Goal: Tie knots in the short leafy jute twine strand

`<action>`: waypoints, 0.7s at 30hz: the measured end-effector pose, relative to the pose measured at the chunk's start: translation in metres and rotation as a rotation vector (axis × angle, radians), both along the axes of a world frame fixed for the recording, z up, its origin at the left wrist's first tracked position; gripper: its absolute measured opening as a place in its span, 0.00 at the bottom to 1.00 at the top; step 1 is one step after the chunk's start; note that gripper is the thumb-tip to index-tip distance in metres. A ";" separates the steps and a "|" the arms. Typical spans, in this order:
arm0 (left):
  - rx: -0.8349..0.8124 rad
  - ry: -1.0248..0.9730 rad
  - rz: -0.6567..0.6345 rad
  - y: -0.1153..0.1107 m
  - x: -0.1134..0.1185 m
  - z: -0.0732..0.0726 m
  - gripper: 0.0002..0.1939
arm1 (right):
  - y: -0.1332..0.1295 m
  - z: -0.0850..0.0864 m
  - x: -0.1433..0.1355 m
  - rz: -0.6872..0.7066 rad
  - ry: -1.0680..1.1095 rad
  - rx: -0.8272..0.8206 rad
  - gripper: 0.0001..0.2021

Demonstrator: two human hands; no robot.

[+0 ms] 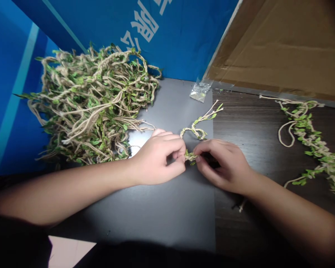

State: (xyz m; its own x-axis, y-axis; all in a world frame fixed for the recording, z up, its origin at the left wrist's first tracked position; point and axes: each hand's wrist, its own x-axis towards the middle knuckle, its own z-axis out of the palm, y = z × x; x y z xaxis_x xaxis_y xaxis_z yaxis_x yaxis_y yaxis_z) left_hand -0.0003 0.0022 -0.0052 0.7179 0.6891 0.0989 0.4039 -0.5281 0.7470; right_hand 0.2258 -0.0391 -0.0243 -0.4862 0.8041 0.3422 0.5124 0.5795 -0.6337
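My left hand (159,158) and my right hand (222,163) meet at the middle of the table, both pinching a short piece of braided jute cord with small green leaves (198,128). The cord runs from between my fingertips up and to the right, ending in loose strands. A large tangled pile of the same leafy cord (92,106) lies just left of my left hand.
A grey mat (167,208) covers the left part of the dark wooden table (254,123). Another leafy cord (309,141) lies at the right. A small clear plastic bag (200,90) sits by the blue panel (106,22). A cardboard sheet (284,44) leans at the back right.
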 end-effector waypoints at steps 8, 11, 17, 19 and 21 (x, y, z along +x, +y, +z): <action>-0.004 0.004 0.000 0.000 0.000 0.001 0.04 | 0.001 -0.001 0.001 -0.003 0.013 0.017 0.08; 0.002 0.017 0.001 0.001 0.000 0.001 0.04 | 0.001 0.000 0.001 0.000 0.017 0.007 0.08; 0.005 0.027 -0.004 0.001 0.000 0.001 0.05 | 0.001 0.000 0.000 0.007 0.015 -0.001 0.08; 0.007 0.031 -0.005 0.001 0.000 0.001 0.05 | 0.002 0.000 0.000 0.010 0.015 -0.002 0.08; 0.010 0.035 -0.007 0.001 0.000 0.001 0.05 | 0.002 0.000 -0.001 0.009 0.010 -0.009 0.07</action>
State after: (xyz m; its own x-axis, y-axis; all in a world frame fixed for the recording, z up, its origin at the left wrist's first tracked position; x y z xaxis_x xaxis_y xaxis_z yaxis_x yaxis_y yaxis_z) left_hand 0.0000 0.0033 -0.0045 0.7256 0.6834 0.0802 0.4263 -0.5380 0.7272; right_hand 0.2252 -0.0372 -0.0244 -0.4902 0.8028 0.3395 0.5009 0.5782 -0.6441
